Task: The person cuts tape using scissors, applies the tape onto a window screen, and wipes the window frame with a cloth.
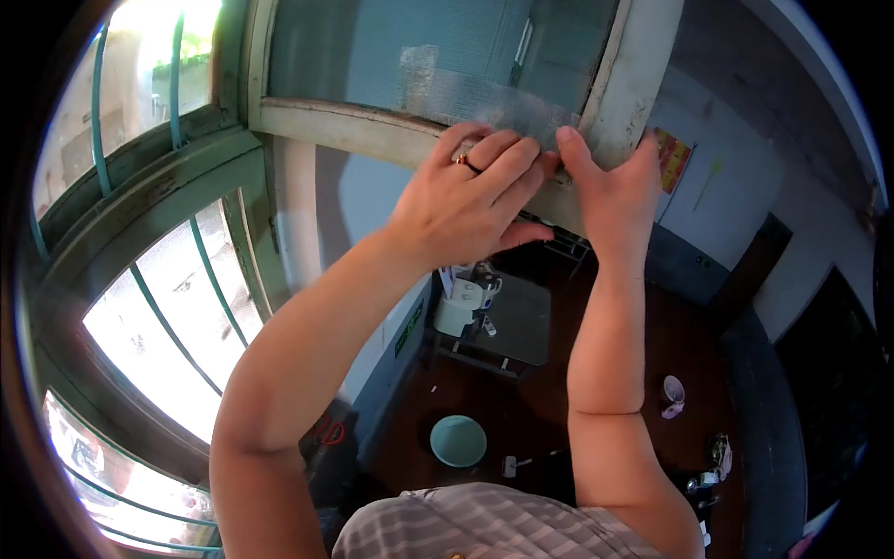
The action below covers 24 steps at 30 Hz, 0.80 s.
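Now your left hand (489,186) is curled, your right hand (615,191) half-open, at the whitish rectangular wooden window frame (633,79); grip unclear.

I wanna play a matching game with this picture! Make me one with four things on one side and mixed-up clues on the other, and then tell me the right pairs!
Things:
1. left hand
2. window frame
3. basin
4. table

Clues:
A. goes around the glass
B. has a dark top
C. wears a ring
D. pale green and round, on the floor

Right pairs: 1-C, 2-A, 3-D, 4-B.
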Motion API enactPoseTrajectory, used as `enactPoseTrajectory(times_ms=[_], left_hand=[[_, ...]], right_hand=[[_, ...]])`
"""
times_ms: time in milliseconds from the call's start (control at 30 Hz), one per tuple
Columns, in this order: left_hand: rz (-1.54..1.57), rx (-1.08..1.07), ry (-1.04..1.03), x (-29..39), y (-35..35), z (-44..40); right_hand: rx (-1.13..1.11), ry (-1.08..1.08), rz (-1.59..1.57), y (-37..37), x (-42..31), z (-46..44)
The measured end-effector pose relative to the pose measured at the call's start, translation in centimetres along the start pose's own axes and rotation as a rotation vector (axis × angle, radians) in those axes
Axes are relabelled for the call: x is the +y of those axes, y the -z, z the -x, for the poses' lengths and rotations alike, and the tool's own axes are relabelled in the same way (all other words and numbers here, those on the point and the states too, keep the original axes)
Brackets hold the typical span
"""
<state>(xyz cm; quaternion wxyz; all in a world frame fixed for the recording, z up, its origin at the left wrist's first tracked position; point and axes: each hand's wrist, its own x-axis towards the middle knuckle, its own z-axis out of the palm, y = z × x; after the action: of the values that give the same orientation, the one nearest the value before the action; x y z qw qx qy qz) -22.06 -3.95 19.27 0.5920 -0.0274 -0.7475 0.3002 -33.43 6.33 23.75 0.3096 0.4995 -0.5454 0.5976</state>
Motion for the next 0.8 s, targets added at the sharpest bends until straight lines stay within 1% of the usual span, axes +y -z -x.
enactPoseTrajectory(times_ms=[67,267,300,367,467,567,667,767,800], left_hand=[[-0.029,0.028,-0.053,-0.8,0.1,0.1],[0.04,0.119,-0.019,-2.0,0.4,0.9],[0.039,0.122,-0.016,-2.1,0.4,1.0],[0.035,0.128,-0.011,-2.3,0.5,1.2],[0.009,0.102,-0.023,-2.5,1.3,1.3],[0.007,0.073,0.004,-4.0,1.5,2.0],[0.069,0.051,0.076,-4.4,2.3,2.1],[0.123,0.188,0.295,-5.6,1.9,2.4],[0.104,0.218,0.318,-5.7,2.2,2.4]], right_hand=[[0.094,0.053,0.169,-0.4,-0.6,0.4],[0.208,0.155,0.54,-0.6,-1.1,0.6],[0.213,0.161,0.546,-0.7,-1.1,0.7],[0.223,0.174,0.556,-0.6,-1.1,0.8],[0.185,0.216,0.413,-0.3,-0.6,0.9],[0.061,0.213,0.273,0.4,-0.5,1.1],[-0.008,0.202,0.191,0.8,-0.8,1.2],[-0.018,0.259,0.134,1.0,-0.8,1.3],[-0.031,0.246,0.135,1.1,-0.9,1.3]])
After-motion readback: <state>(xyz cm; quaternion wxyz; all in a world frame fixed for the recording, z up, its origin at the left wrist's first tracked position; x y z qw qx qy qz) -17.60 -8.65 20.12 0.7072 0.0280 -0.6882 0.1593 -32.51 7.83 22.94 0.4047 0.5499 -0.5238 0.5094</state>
